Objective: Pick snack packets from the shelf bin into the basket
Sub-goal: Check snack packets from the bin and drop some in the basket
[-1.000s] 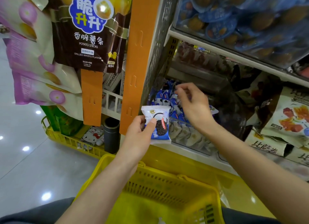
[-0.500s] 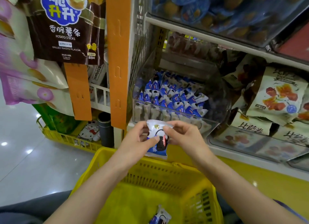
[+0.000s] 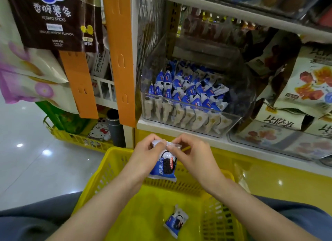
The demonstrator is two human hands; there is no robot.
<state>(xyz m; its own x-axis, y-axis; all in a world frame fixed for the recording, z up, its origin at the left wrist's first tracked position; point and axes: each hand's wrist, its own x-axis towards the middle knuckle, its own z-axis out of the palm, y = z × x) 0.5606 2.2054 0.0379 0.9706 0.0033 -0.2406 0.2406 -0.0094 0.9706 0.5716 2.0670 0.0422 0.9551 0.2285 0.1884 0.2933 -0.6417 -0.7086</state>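
A blue-and-white snack packet [image 3: 165, 166] hangs upright over the far rim of the yellow basket [image 3: 115, 161]. My left hand [image 3: 146, 153] pinches its top left corner and my right hand [image 3: 192, 155] pinches its top right edge. Another packet of the same kind [image 3: 175, 222] lies on the basket floor. Behind my hands, the clear shelf bin [image 3: 231, 117] holds several more of these packets in rows.
An orange shelf post [image 3: 120, 57] stands left of the bin. Bags of potato sticks [image 3: 53, 19] hang at upper left. Larger cream snack bags [image 3: 305, 82] fill the bin to the right. A second yellow basket [image 3: 77, 138] sits on the floor at left.
My right hand left the shelf bin and joined my left hand on the packet. Both hands brought the packet down from the shelf to just over the basket.
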